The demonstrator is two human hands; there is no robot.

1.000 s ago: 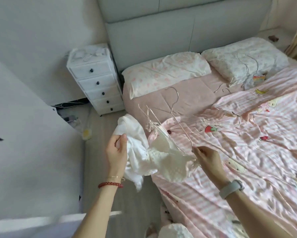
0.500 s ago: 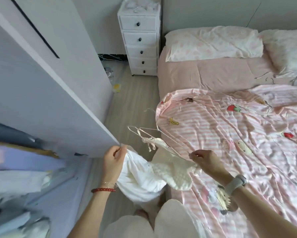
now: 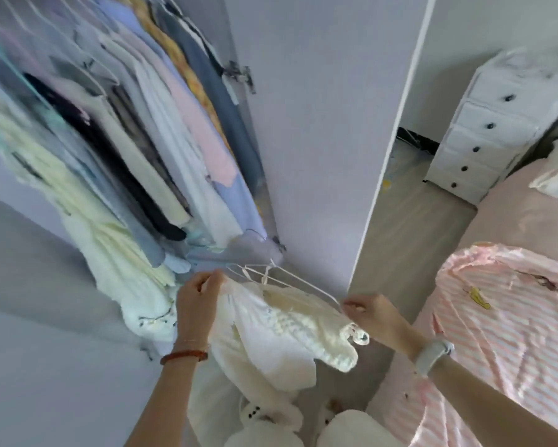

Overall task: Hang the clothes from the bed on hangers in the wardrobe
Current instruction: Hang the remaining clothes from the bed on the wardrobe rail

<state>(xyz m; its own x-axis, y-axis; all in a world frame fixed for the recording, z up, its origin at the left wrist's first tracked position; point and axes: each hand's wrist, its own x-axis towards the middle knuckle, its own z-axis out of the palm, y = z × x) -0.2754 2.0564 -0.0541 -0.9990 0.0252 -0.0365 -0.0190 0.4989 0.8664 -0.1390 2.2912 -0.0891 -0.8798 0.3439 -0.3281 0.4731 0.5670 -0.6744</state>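
While 1 white garment (image 3: pixel 280 330) is hanging on its hanger (image 3: pixel 290 280), left hand (image 3: pixel 197 304) gripping cloth, right hand (image 3: pixel 372 312) pinching wire, it is not yet reaching the wardrobe (image 3: pixel 116 130) rail

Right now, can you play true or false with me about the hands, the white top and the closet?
1. Both hands hold the white garment on its hanger. True: left hand, right hand.
2. The wardrobe door is closed. False: it stands open, showing the hanging clothes.
3. The white drawer chest stands beside the bed. True.
4. The wardrobe is empty. False: many clothes hang inside.
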